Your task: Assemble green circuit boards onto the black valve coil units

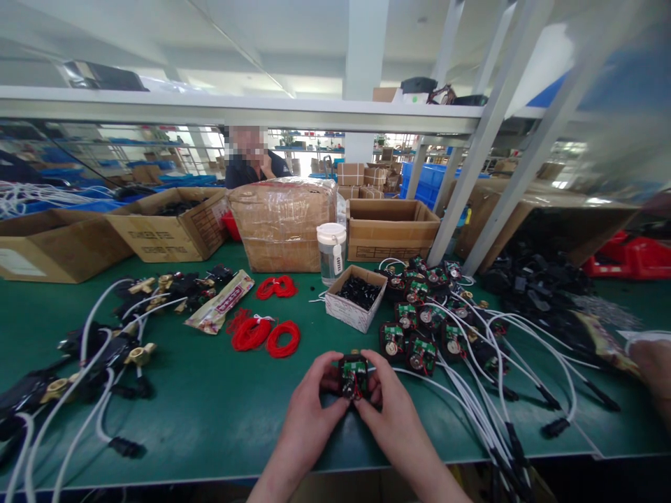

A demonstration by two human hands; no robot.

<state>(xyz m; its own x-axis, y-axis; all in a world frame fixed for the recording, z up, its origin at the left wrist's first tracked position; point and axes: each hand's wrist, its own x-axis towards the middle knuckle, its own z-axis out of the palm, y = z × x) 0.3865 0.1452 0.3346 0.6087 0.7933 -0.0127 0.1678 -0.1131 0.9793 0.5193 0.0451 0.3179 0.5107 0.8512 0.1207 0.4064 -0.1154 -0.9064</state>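
Between my two hands is a small black housing with a green circuit board [354,376] and red wires, its open side towards me. My left hand [317,398] grips its left side with thumb and fingers. On the opposite side my right hand [391,402] closes round it, and a white cable runs off to the right behind that hand. Just right of my hands lies a group of similar open housings [422,353] with boards, several trailing white cables [472,398]. Coils of red wire [251,334] lie to the left.
A small carton of black parts [356,297] and a lidded cup [331,255] stand ahead. Valve assemblies with brass fittings [139,355] spread leftward. Cardboard boxes [286,223] line the back, below a metal shelf [235,108]. Another person's hand [655,367] is at far right; a person [256,164] sits opposite.
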